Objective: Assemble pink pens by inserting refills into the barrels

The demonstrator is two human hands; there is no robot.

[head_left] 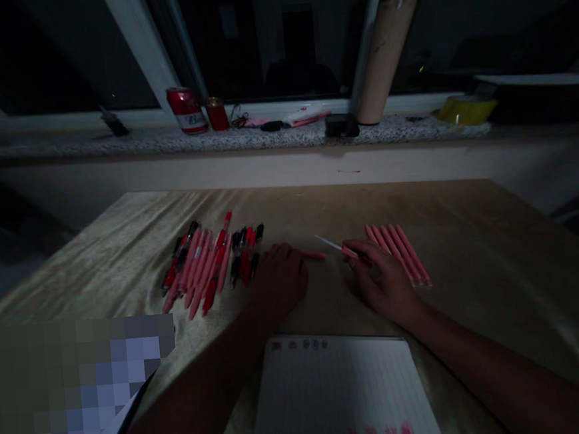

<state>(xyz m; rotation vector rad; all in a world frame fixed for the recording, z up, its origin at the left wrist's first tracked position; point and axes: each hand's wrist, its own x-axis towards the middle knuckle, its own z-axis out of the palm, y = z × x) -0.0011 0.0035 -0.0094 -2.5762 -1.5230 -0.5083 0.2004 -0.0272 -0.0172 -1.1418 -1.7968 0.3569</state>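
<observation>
My right hand [382, 280] pinches a pink pen piece [348, 250], and a thin white refill [327, 242] sticks out of it to the left. My left hand [281, 271] lies low over the table with its fingers curled. From its right side pokes a pink pen barrel [314, 256]; how the fingers grip it is mostly hidden. Left of that hand lies a pile of pink, red and black pens [198, 267]. Beside my right hand several pink pens [407, 254] lie in a neat parallel row.
A lined notebook [340, 387] with writing lies open between my forearms on the cloth-covered table [479, 336]. Along the stone windowsill [153, 142] stand a red can [187, 110], a smaller red container [217, 113], a cardboard tube [389, 45] and a yellow tape roll [466, 109].
</observation>
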